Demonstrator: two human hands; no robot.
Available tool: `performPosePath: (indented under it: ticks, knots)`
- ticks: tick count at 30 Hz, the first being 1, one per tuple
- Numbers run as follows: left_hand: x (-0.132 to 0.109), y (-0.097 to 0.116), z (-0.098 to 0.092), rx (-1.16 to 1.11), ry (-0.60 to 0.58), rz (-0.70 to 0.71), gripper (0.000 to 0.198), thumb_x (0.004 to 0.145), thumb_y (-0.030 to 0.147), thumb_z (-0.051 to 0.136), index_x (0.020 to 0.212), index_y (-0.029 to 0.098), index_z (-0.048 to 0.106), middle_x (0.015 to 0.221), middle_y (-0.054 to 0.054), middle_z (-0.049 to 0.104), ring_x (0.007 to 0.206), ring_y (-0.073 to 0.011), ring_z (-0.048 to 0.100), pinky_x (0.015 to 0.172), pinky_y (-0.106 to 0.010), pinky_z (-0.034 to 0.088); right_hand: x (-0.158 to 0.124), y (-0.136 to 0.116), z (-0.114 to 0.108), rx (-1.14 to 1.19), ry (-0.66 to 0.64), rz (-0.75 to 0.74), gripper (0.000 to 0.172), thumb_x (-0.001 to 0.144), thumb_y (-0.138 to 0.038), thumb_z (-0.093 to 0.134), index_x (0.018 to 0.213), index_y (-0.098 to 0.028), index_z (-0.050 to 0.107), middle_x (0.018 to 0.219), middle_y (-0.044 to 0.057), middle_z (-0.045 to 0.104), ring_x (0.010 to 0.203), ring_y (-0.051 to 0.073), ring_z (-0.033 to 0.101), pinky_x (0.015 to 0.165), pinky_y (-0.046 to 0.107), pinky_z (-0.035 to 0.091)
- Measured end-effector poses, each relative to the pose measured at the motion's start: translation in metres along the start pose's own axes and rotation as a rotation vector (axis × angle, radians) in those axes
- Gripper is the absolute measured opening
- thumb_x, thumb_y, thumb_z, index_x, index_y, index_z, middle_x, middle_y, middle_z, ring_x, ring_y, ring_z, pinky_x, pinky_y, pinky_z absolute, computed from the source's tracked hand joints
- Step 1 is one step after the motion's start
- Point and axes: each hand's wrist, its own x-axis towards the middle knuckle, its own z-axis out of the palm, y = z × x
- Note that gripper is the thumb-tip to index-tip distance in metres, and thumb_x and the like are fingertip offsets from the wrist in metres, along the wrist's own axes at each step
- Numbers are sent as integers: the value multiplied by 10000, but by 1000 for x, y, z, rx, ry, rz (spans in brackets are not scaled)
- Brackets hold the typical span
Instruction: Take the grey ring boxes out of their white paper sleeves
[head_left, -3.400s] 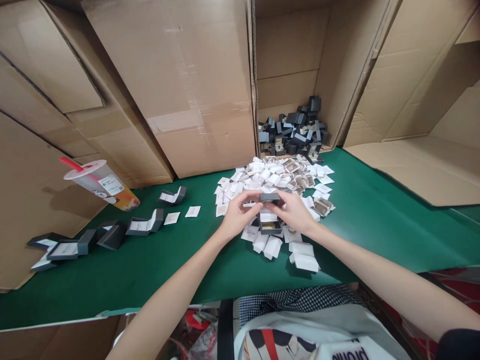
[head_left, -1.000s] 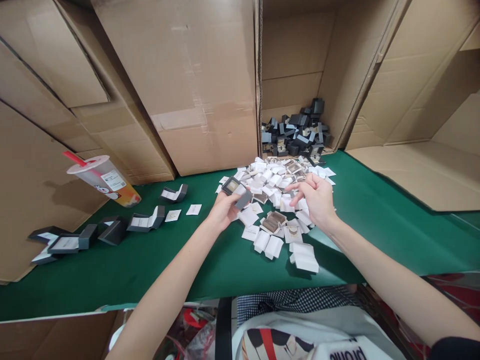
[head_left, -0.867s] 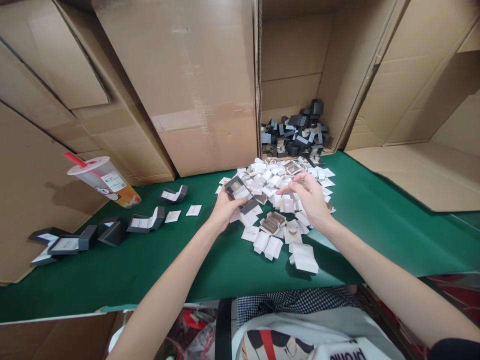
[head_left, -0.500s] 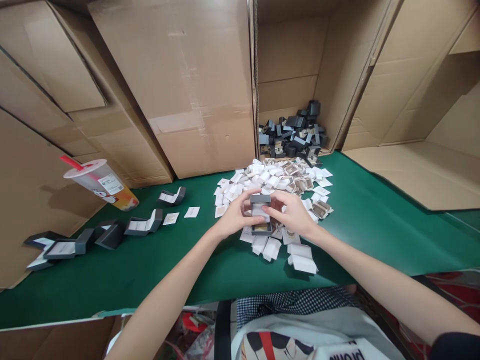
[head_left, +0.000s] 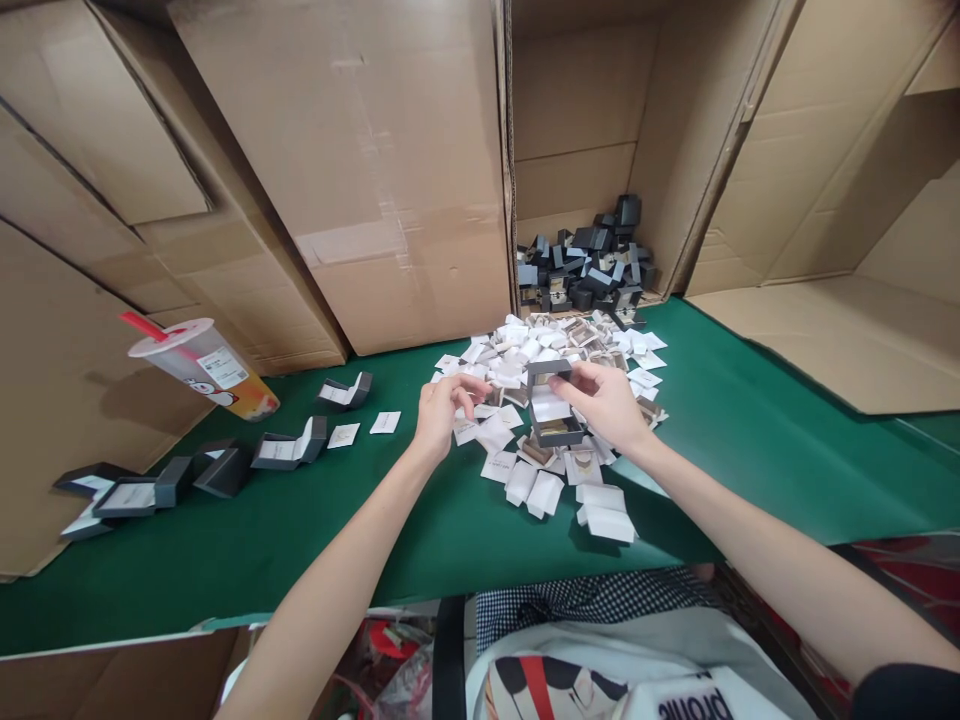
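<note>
My right hand (head_left: pixel 606 400) grips an opened dark grey jewellery box (head_left: pixel 556 428) by its raised lid, with the thumb on the inside. White lining shows in the lid, and something yellowish lies in the base. Apart from the box, my left hand (head_left: pixel 448 408) hovers at the left side of the white pile, fingers loosely curled and spread, nothing visible in them. Around and under both hands lie many folded white card inserts (head_left: pixel 532 345), some showing brownish undersides. A few inserts (head_left: pixel 606 515) lie nearer the table's front edge.
Several opened dark boxes (head_left: pixel 281 450) stand in a row at left, with two small white cards (head_left: pixel 385 422) beside them. A drink cup with a red straw (head_left: pixel 217 370) tilts behind. Dark boxes (head_left: pixel 592 262) are heaped inside a large carton (head_left: pixel 577 120) at the back of the green table (head_left: pixel 765 440).
My left hand has let go of the box and moved left. My right hand has shifted the box slightly right, now holding it alone by the lid.
</note>
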Motion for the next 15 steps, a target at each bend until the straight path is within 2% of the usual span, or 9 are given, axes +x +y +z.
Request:
performPosePath:
  ticks: [3, 6, 11, 13, 15]
  knots:
    - [1, -3, -1, 21, 45, 18, 418, 723, 199, 399, 333, 193, 549, 507, -58, 600, 683, -159, 583, 716, -256, 480, 0, 1, 0, -8, -9, 8, 284, 788, -418, 611, 642, -181, 553, 538, -35, 429, 518, 110, 378, 501, 268, 282]
    - [3, -4, -3, 61, 148, 36, 364, 692, 187, 410, 352, 198, 537, 392, -21, 501, 574, -136, 545, 705, -252, 471, -1, 1, 0, 1, -10, 3, 292, 790, -424, 609, 641, -179, 554, 528, -38, 420, 510, 106, 366, 495, 263, 277]
    - [5, -5, -4, 96, 300, 38, 307, 658, 147, 390, 381, 195, 514, 294, 49, 339, 334, -73, 277, 540, -235, 400, -1, -1, -1, 27, -16, 15, 263, 788, -401, 623, 667, -171, 581, 527, -40, 432, 504, 97, 366, 491, 254, 273]
    - [5, -5, -3, 106, 325, 40, 332, 665, 148, 390, 348, 194, 477, 314, 35, 369, 351, -78, 310, 512, -234, 377, -1, 0, -1, 37, -14, 21, 266, 787, -402, 629, 664, -170, 587, 528, -40, 437, 505, 95, 366, 495, 254, 280]
    - [5, -5, -2, 111, 323, 49, 393, 704, 165, 389, 317, 192, 451, 391, -4, 472, 449, -100, 450, 557, -231, 409, 0, 1, 0, 68, -23, 47, 269, 784, -414, 634, 676, -169, 604, 553, -29, 478, 515, 99, 390, 499, 254, 299]
